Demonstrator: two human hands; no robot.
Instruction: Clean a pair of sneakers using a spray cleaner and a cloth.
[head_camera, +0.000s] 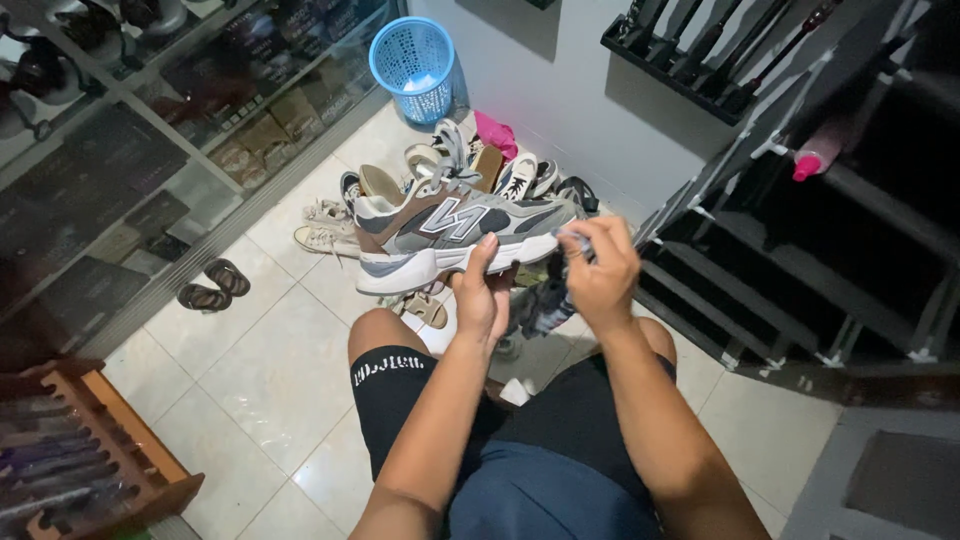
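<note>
grey and brown sneaker (455, 232) held up over the tiled floor (265, 370), toe to the left, heel to the right, white sole facing the person. left hand (482, 292) grips the sneaker from below at mid-sole, fingers curled up over the sole edge, closed on it. right hand (600, 268) at the heel end of the sneaker, fingers pinched shut on a dark cloth (548, 300) that hangs down below the heel; cloth meets the heel area, exact contact hard to tell.

behind the sneaker: a heap of other shoes (480, 165) on the floor, against the wall. beyond that heap, blue plastic basket (415, 65) in the corner. left of the sneaker, a pair of pale canvas shoes (325, 230), and further left a pair of brown sandals (213, 284). right of the sneaker, a dark shoe rack (800, 280) with a pink-capped bottle (815, 158) on a shelf. well below-left of the sneaker, a wooden rack (95, 450).
</note>
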